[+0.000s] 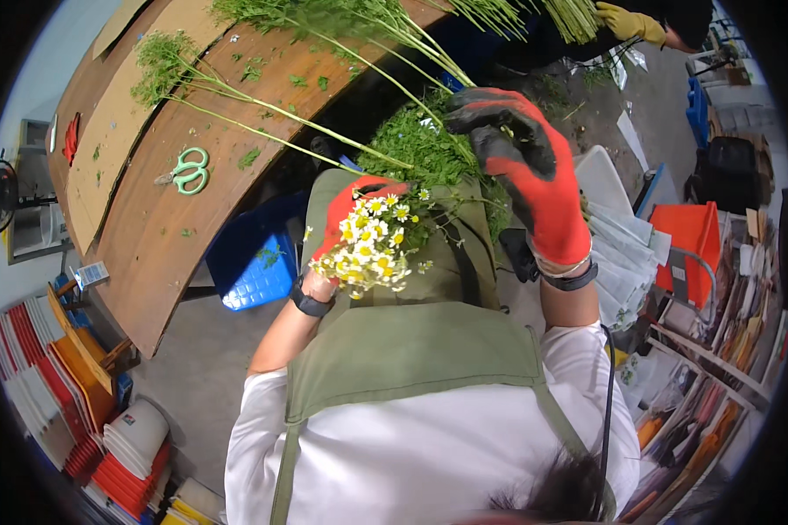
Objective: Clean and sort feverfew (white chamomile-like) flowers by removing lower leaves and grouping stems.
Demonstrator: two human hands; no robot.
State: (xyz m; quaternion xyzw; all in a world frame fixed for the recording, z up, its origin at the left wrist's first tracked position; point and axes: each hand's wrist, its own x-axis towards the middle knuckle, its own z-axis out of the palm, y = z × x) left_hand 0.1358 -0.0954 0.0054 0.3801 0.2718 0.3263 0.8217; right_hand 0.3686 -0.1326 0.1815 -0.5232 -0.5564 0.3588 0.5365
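My left hand (340, 213), in a red glove, is closed around a bunch of chamomile-like flowers (372, 245), white with yellow centres. The blooms lean toward me over my olive apron (411, 346) and hide most of the fingers. To the right, my right hand (534, 171), in a red and black glove, is raised with its fingers curled together. What they pinch, if anything, I cannot make out. Feathery green foliage (411, 140) is heaped between the hands. Long bare stems (298, 136) reach from the table toward my left hand.
Green-handled scissors (190, 171) lie on the curved wooden table (158, 271) among leaf scraps. A blue crate (254, 262) stands below its edge. At the far right, another person's yellow-gloved hand (630, 24) holds a stem bundle (573, 17). An orange-red bin (685, 249) stands right.
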